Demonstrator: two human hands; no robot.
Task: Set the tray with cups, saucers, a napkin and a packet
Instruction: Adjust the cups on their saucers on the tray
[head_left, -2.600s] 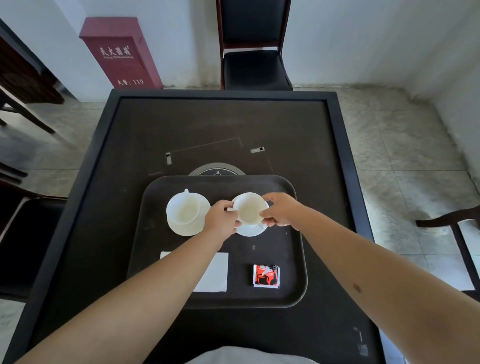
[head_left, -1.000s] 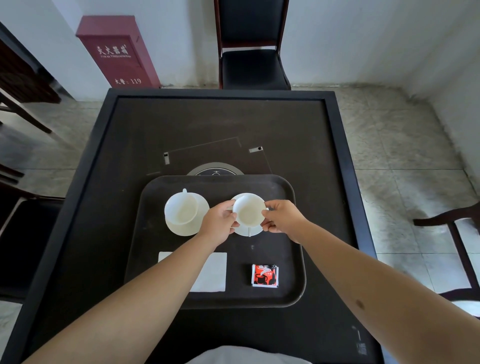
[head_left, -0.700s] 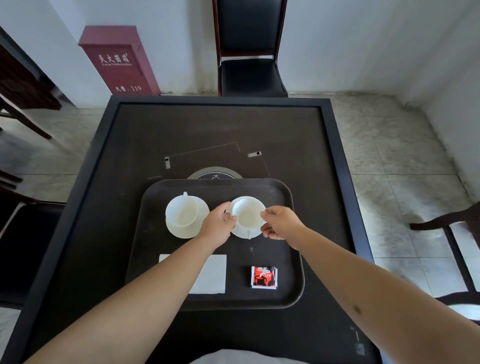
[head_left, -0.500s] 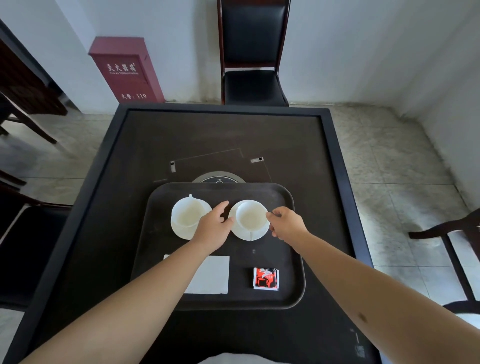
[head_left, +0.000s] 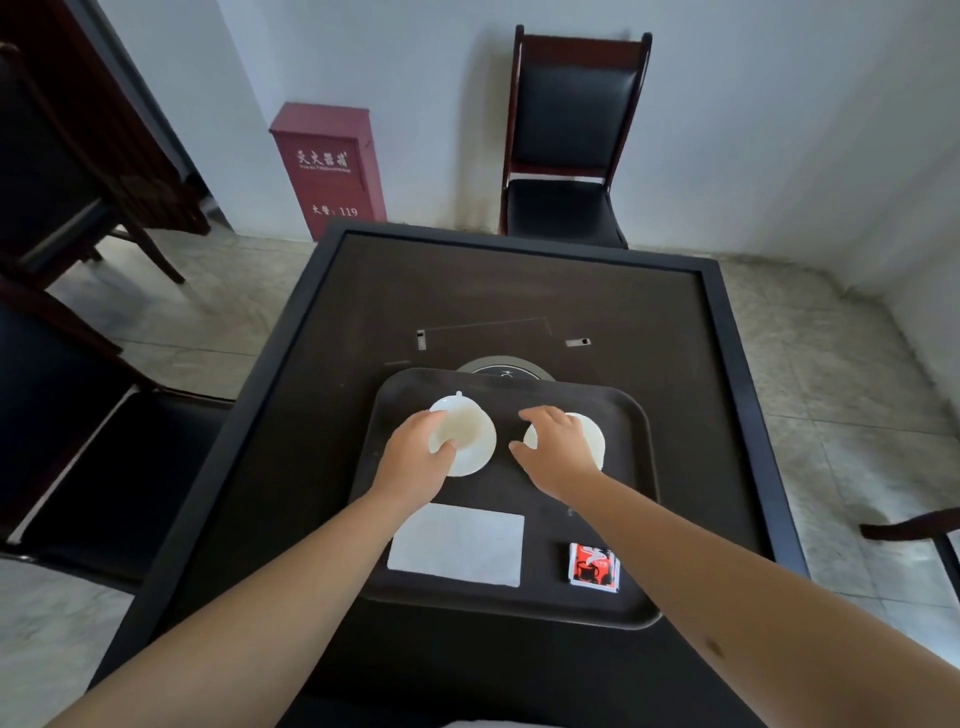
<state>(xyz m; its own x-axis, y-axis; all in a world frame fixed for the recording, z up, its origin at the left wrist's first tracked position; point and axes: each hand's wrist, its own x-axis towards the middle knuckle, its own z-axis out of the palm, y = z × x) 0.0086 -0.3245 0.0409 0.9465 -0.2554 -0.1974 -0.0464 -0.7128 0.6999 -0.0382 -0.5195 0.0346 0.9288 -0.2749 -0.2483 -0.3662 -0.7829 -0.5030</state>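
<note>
Left hand (head_left: 415, 457) is on the left cup (head_left: 460, 428). Its fingers (head_left: 441, 449) curl over the cup's near-left rim and grip it. The cup sits on its saucer (head_left: 478, 457), handle pointing away from the person.

Right hand (head_left: 556, 452) is spread flat over the right cup (head_left: 584, 434), fingers open, palm down. It covers most of the cup and the right saucer (head_left: 597, 452); only their right edge shows past the hand. Cannot tell if the palm touches the cup or just hovers over it.

Both cups sit in the far half of the dark tray (head_left: 636, 519), side by side with a gap between them. The thumbs of the two hands point into that gap.

Napkin (head_left: 457, 543) lies flat on the tray, just nearer the person than the left hand; the left wrist overlaps its far-left corner. Packet (head_left: 594, 566), red and white with a black cup print, lies nearer than the right hand, close to the tray's near-right corner, under the right forearm line but not covered.

The tray sits on the black bench (head_left: 519, 291). A round inset (head_left: 506, 366) in the bench shows just past the tray's far rim, beyond both hands.
</note>
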